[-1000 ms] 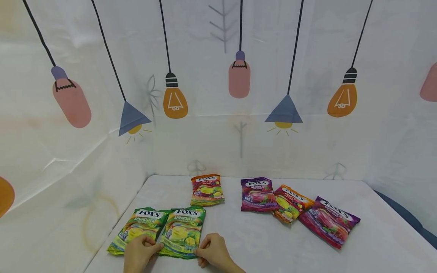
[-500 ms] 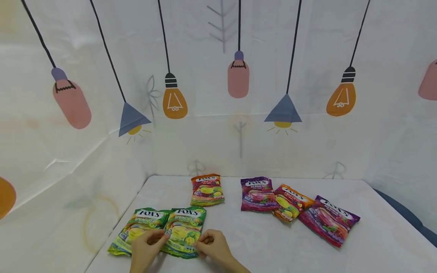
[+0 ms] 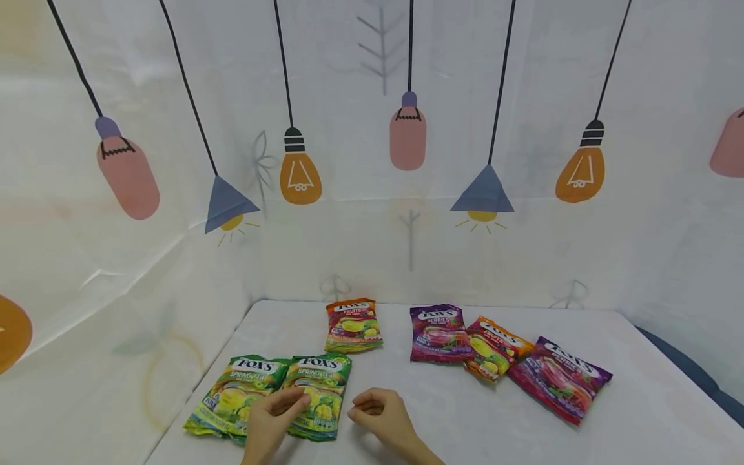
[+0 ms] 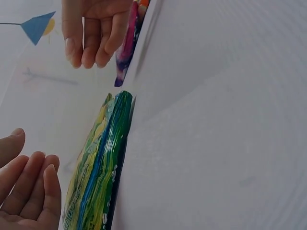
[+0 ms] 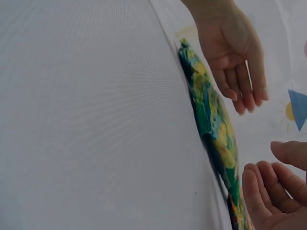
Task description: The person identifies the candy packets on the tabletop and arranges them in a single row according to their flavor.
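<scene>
Right hand (image 3: 385, 416) drawn clear beside green packet (image 3: 325, 403), left hand (image 3: 272, 418) above

Left grip (image 3: 270, 418), right grip (image 3: 385, 416) loosely curved

White tabletop (image 3: 465, 426); behind it, a pale backdrop (image 3: 349, 245) printed with pink lamps (image 3: 408, 145), orange bulbs (image 3: 300, 171) and blue lampshades (image 3: 484, 194). Something dark blue (image 3: 692, 371) shows beyond its right edge.

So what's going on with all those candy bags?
A person's left hand hovers by two rectangular green-and-yellow plastic candy bags, side by side on the white table. The right hand is just beside them, and neither hand holds anything. Farther back lies a rectangular orange-and-red plastic bag. Off to the right, a similar orange bag sits between two purple plastic ones.
</scene>
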{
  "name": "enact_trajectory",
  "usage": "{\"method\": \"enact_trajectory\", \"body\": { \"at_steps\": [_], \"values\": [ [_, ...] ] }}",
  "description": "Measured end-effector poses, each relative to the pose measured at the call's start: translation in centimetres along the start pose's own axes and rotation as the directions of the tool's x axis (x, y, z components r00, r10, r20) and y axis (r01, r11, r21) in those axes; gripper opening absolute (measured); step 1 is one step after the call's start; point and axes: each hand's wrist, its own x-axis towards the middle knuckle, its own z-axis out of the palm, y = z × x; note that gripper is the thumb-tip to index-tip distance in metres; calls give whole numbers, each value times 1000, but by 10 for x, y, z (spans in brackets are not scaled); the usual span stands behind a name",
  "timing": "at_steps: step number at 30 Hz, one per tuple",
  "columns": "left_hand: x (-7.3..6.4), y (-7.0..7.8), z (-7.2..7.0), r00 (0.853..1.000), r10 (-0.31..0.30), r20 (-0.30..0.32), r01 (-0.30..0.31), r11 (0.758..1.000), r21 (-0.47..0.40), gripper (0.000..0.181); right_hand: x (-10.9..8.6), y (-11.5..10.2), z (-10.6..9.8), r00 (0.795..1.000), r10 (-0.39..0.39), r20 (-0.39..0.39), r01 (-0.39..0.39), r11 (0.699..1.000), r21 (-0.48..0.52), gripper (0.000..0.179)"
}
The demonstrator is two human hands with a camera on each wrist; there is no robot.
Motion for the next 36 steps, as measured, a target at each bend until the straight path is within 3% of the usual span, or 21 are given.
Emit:
{"method": "enact_trajectory", "body": {
  "at_steps": [7,19,26,36],
  "values": [
    [-2,3,15,998,-42,53,42,999,-8,31,-10,-5,-19,1000,0,-13,0,1000,-12,22],
    [3,8,48,978,58,201,-44,996,-75,28,-26,-6,-50,995,-27,-95,22,998,-52,23],
    [3,16,68,964,52,261,-22,993,-116,31,-32,-9,-67,986,-17,-165,4,997,-82,27],
    [7,19,98,938,97,334,-53,989,-139,28,-39,-8,-88,971,13,-240,-32,997,-73,29]
  ]
}}
